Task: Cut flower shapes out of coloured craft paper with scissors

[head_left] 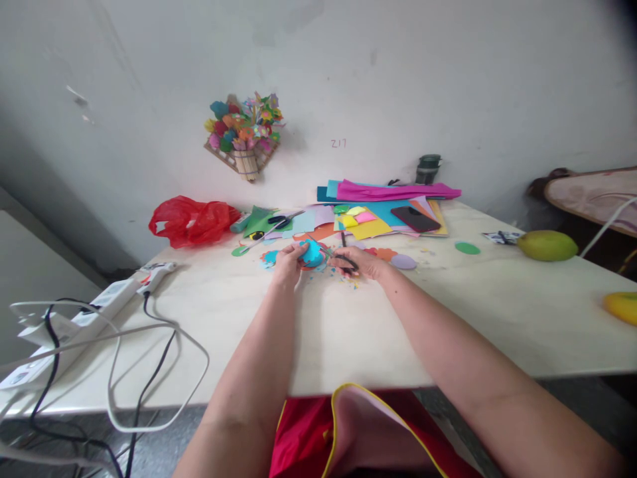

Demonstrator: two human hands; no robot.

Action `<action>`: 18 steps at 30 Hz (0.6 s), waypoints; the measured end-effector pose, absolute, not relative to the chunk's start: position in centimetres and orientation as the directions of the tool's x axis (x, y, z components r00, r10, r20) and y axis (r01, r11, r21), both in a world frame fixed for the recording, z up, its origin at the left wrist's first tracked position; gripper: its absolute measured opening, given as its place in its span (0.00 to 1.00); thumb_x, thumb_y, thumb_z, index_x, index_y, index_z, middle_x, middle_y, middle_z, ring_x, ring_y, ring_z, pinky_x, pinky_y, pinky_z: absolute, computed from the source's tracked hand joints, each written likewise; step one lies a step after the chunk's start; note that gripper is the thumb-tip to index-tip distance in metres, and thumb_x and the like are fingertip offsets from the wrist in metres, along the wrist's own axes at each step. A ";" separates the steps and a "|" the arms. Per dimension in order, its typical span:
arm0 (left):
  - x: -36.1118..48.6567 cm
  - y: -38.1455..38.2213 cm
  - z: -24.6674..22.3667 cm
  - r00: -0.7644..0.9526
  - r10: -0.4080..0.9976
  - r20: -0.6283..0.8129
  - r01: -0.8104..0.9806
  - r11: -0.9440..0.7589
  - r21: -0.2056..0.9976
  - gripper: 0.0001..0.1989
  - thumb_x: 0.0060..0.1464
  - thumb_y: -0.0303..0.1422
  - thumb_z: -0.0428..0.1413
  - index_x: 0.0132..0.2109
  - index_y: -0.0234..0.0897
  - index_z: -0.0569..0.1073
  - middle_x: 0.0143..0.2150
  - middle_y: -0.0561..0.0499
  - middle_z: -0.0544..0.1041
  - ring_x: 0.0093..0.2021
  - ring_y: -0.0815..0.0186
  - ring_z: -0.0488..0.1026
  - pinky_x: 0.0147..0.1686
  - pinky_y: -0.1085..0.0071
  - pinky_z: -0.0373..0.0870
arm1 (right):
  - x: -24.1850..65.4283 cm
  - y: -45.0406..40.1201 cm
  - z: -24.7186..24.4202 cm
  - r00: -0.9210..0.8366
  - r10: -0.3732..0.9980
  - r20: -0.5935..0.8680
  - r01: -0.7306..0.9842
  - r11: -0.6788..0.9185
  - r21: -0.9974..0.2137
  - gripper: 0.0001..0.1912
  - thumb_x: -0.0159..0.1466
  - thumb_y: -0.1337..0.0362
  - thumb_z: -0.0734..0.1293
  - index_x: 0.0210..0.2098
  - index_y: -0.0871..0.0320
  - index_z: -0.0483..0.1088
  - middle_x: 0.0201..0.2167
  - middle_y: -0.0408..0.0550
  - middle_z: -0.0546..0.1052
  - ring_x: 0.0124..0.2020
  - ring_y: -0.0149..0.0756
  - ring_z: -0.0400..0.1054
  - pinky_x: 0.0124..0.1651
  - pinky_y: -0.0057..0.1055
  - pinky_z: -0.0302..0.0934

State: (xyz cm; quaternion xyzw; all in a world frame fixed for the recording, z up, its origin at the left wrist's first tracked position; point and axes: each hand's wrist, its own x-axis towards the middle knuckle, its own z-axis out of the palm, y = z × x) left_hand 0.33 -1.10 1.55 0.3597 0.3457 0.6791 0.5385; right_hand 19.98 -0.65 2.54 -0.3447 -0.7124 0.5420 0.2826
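My left hand (289, 262) is closed on a blue paper piece with a scalloped, flower-like edge (312, 253), pinched between thumb and fingers. My right hand (367, 261) grips a pair of scissors (349, 261) by the dark handles. Their blades point left and reach the edge of the blue paper; how far apart they are is hard to tell. Small coloured paper scraps lie on the table under both hands. Another blue cut piece (269, 259) rests left of my left hand. Beyond my right hand are an orange cutout (385, 254) and a lilac paper oval (403, 262).
Coloured paper sheets (371, 230), a phone (415, 219) and other scissors (281, 220) lie toward the wall. A red plastic bag (192, 222) sits back left. A power strip (107, 299) with loose cables occupies the left side. A green-yellow fruit (547, 245) is at right.
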 end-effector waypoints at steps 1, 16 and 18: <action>0.3 -1.1 1.6 -0.160 0.980 0.118 -0.485 -0.182 0.855 0.23 0.31 0.31 0.74 0.19 0.35 0.64 0.16 0.57 0.65 0.17 0.74 0.63 0.17 0.76 0.63 | 20.0 -0.6 2.5 -0.604 0.797 0.029 0.186 0.177 -0.966 0.23 0.52 0.47 0.74 0.23 0.58 0.63 0.15 0.40 0.69 0.13 0.23 0.59 0.14 0.22 0.44; 0.3 -1.2 1.6 -0.150 0.981 0.122 -0.479 -0.180 0.859 0.22 0.34 0.30 0.73 0.19 0.35 0.65 0.16 0.57 0.64 0.17 0.74 0.63 0.18 0.76 0.62 | 20.0 0.1 2.2 -0.599 0.800 -0.039 0.187 0.093 -0.978 0.17 0.56 0.55 0.72 0.22 0.58 0.65 0.12 0.38 0.66 0.11 0.24 0.57 0.13 0.22 0.46; 0.3 -1.2 1.7 -0.149 0.982 0.113 -0.477 -0.171 0.862 0.21 0.35 0.30 0.73 0.19 0.35 0.65 0.16 0.57 0.64 0.17 0.74 0.63 0.19 0.76 0.62 | 19.9 0.3 2.2 -0.599 0.798 -0.062 0.169 0.051 -0.984 0.15 0.57 0.57 0.72 0.23 0.58 0.65 0.12 0.38 0.65 0.10 0.24 0.55 0.13 0.22 0.48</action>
